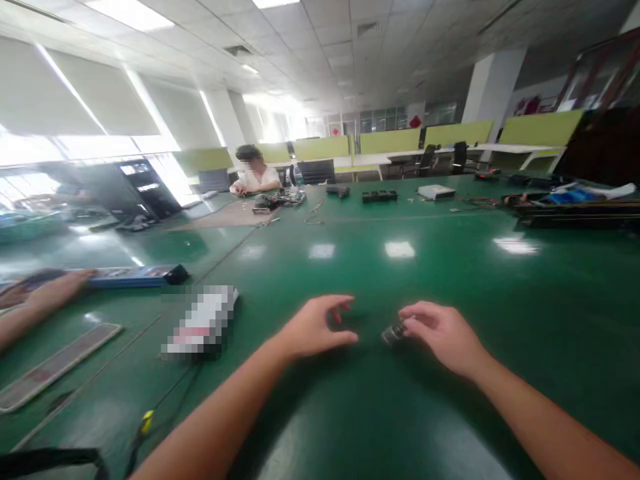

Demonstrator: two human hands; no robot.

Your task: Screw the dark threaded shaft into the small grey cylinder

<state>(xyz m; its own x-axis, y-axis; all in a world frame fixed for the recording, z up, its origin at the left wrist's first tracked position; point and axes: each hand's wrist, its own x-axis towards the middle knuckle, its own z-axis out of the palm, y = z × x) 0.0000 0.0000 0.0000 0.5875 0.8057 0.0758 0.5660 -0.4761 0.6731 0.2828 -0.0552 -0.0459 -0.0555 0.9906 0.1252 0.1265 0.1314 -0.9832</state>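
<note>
Small dark object (393, 333) in the right hand (440, 330), left hand (316, 327) apart

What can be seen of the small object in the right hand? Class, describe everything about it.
The small object looks dark and grey, with pale, shiny patches, perhaps metal or clear plastic; blur hides its exact parts and material. It sits tilted in the right hand, pinched at one end by the fingers, its other end jutting toward the left hand, which does not touch it. Whether it touches the green tabletop is unclear.
</note>
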